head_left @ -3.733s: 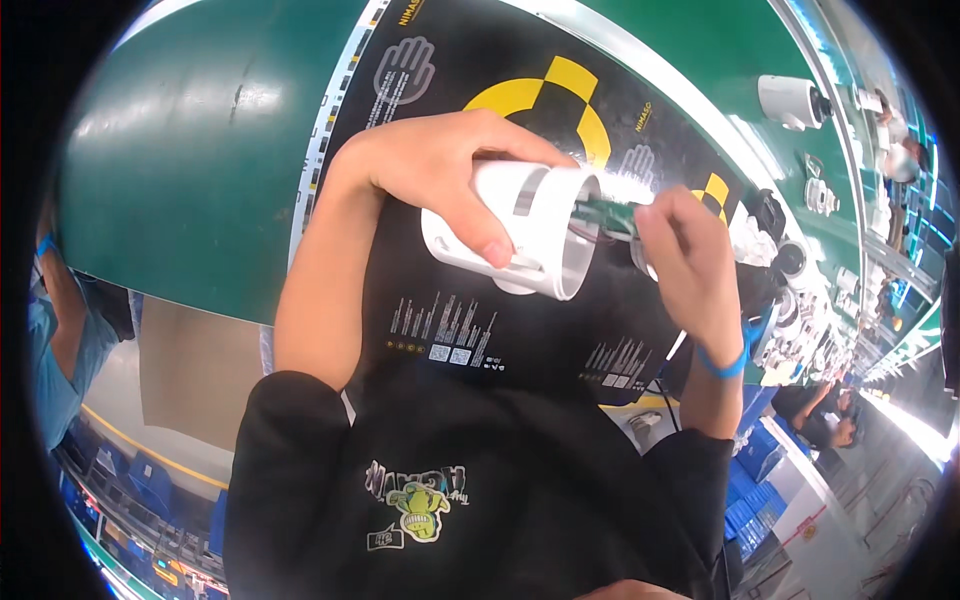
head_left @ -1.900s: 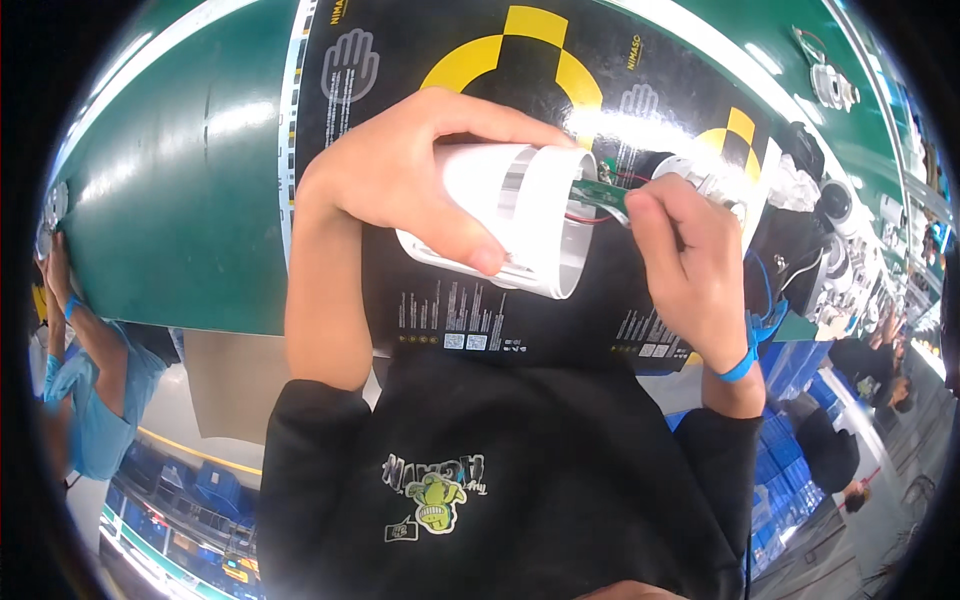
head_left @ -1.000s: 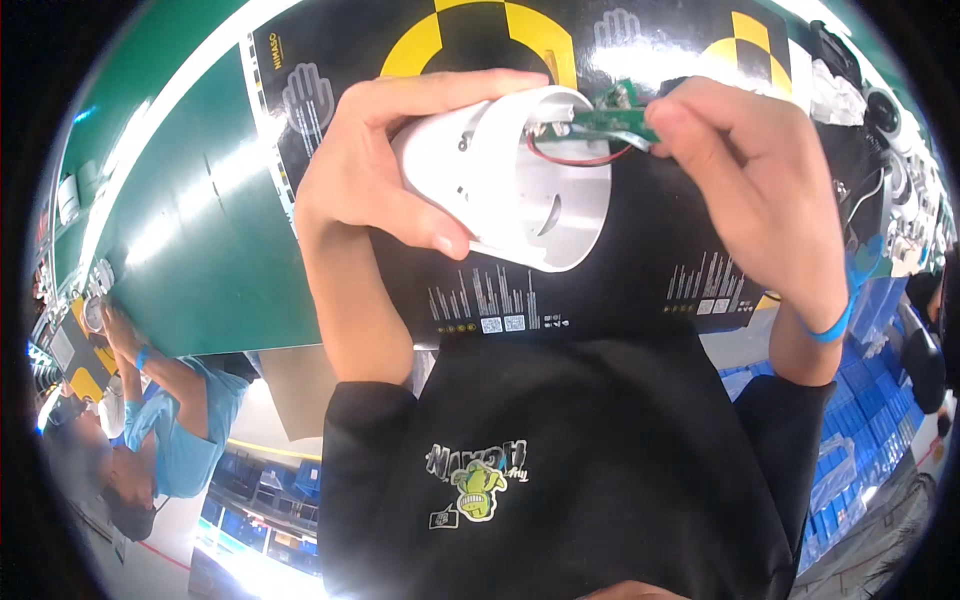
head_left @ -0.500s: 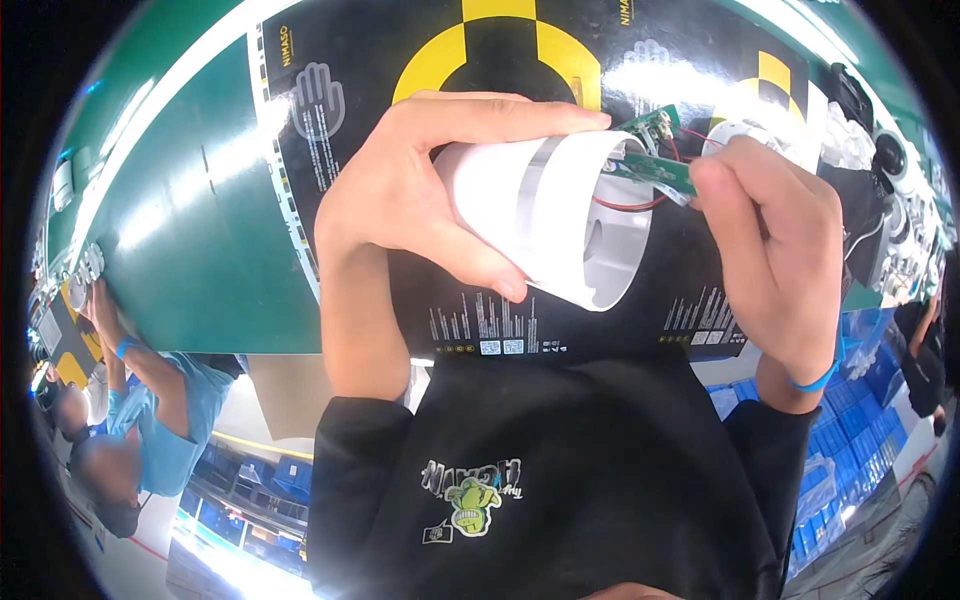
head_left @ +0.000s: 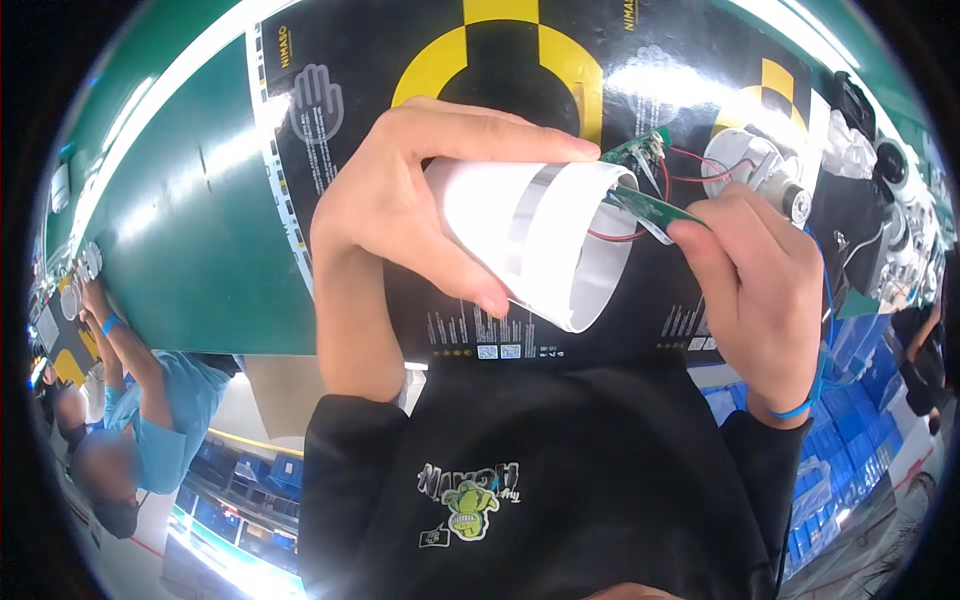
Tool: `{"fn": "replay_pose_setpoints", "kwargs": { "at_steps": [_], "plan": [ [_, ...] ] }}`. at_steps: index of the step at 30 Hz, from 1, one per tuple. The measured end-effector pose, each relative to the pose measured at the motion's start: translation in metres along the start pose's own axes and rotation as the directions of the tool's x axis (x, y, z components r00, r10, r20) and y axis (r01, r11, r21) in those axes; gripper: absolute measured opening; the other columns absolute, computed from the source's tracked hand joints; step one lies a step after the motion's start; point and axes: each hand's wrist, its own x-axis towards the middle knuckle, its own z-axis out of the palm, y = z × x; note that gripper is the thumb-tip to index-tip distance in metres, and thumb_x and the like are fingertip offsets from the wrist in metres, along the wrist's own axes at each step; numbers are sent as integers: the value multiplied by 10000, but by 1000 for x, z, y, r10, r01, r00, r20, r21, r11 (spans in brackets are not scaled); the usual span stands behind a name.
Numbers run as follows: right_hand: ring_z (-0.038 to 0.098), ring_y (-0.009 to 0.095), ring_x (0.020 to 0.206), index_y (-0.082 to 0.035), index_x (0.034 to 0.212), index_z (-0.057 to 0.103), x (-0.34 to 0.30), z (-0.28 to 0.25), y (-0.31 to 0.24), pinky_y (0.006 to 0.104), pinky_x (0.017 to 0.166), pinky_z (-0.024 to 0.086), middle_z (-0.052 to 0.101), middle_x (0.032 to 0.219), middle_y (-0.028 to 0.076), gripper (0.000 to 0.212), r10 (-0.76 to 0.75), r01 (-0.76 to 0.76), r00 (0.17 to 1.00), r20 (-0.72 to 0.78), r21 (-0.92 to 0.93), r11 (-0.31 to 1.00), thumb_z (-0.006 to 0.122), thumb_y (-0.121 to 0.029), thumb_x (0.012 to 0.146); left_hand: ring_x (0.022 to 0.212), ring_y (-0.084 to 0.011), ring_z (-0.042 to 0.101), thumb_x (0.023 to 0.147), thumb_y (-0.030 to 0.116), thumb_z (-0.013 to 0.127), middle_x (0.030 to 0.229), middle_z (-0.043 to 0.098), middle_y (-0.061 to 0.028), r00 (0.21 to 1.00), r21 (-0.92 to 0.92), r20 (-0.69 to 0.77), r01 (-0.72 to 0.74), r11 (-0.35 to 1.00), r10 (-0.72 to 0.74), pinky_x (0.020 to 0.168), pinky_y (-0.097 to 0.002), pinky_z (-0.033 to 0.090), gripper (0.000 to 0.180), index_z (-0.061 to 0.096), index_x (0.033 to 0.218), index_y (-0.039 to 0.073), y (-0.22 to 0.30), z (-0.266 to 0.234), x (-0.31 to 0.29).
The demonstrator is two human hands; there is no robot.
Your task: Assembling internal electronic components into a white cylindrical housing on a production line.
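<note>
My left hand (head_left: pixel 400 195) is wrapped round a white cylindrical housing (head_left: pixel 480 215), tilted so its open end points right. Between thumb and fingers, my right hand (head_left: pixel 755 280) pinches a narrow green circuit board (head_left: pixel 650 207) at the housing's mouth. The board's far end reaches the rim; how deep it sits inside I cannot tell. A second green board (head_left: pixel 640 147) with components shows just behind the rim. Thin red wires run from it toward a white rounded part (head_left: pixel 735 160) beyond my right hand. A red wire also loops inside the mouth.
Under my hands lies a black mat (head_left: pixel 430 300) with yellow markings, on a green table (head_left: pixel 200 240). White parts (head_left: pixel 895 225) and a crumpled clear bag (head_left: pixel 848 145) crowd the right side. At left, a person in a blue shirt (head_left: pixel 165 400) works at the table. Blue bins (head_left: pixel 850 430) stand lower right.
My right hand and the pinched board have moved a little down and left. The housing has shifted slightly left and tipped further down. The white part behind my right hand now shows more.
</note>
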Motion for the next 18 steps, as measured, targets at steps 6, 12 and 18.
{"fn": "replay_pose_setpoints", "kwargs": {
  "at_steps": [6,12,18],
  "plan": [
    [492,328,574,14,778,548,5,-10,8,358,519,380,499,667,140,77,9,-4,996,84,-59,998,597,-32,815,938,-299,647,439,394,897,1071,621,-246,999,109,53,-8,994,2,822,-330,493,912,576,1131,-105,6,3,6],
    [521,359,620,17,776,535,15,-23,16,400,550,402,505,664,166,98,-120,132,959,257,-29,991,569,-62,825,932,-217,640,418,163,892,1078,644,-154,997,-12,-13,73,997,-73,811,-255,471,813,605,1154,-27,12,11,11],
    [520,380,637,21,707,526,18,-14,36,413,538,397,513,643,192,196,-245,249,951,189,1,968,579,-117,836,903,-229,640,455,241,883,1051,642,-167,993,166,46,100,981,-109,782,-273,475,832,581,1176,-44,19,9,17]
  ]
}}
